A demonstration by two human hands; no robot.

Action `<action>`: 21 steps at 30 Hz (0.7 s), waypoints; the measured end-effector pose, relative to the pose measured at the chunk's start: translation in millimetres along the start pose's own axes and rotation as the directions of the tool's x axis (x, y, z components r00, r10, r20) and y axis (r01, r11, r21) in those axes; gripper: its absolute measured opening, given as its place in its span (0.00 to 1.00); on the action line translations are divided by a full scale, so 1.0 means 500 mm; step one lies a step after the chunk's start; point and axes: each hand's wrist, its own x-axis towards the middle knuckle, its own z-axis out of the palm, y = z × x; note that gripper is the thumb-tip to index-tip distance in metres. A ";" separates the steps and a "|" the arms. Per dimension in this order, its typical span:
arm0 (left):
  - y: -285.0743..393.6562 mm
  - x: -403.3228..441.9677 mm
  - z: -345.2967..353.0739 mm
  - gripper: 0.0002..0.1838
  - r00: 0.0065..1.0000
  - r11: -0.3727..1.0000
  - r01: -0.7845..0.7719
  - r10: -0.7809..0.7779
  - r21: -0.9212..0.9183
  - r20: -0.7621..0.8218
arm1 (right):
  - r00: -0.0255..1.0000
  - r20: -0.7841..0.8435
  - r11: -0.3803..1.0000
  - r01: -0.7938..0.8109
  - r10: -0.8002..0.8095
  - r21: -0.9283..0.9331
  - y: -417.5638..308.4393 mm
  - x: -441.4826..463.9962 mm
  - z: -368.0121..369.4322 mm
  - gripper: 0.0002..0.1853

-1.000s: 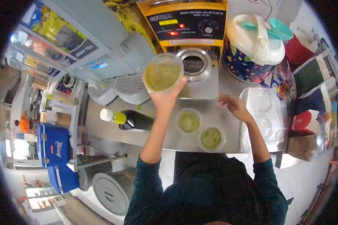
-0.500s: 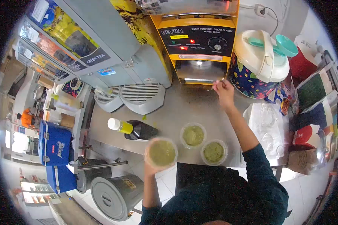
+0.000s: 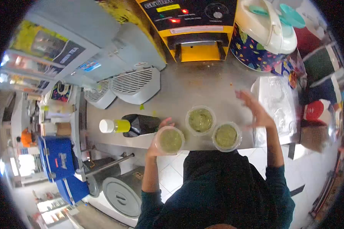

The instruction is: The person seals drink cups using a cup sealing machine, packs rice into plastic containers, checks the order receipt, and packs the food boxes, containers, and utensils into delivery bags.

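Stainless work counter (image 3: 214, 84), its surface dulled by smears and soft reflections. Floor (image 3: 171, 173) below in pale tiles, thin joint lines, one dark strip (image 3: 297, 190) lower right. Grey cabinet (image 3: 80, 23) rose at the counter's left, "GREEN TEA" panel (image 3: 51, 45) on its face. Farther left: a narrower side bench (image 3: 79, 133), blue cool boxes (image 3: 57, 158), round-lidded grey bin (image 3: 121, 196) near a metal rail (image 3: 110, 165). Strong white light (image 3: 26, 166) at far left; source unclear, blown out.
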 end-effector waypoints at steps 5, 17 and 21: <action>-0.048 0.058 -0.027 0.41 0.927 0.963 0.207 -0.136 -0.175 0.349 | 0.974 -0.100 0.979 -0.200 0.201 0.029 0.066 -0.094 0.176 0.53; -0.056 0.092 0.006 0.41 0.851 0.990 0.139 -0.131 0.023 0.508 | 0.963 0.262 0.994 0.088 -0.067 -0.066 0.104 0.023 0.160 0.38; -0.093 0.049 0.035 0.42 0.855 0.929 0.366 -0.313 -0.053 0.412 | 0.969 0.206 0.977 0.100 -0.139 0.187 0.121 0.004 0.174 0.39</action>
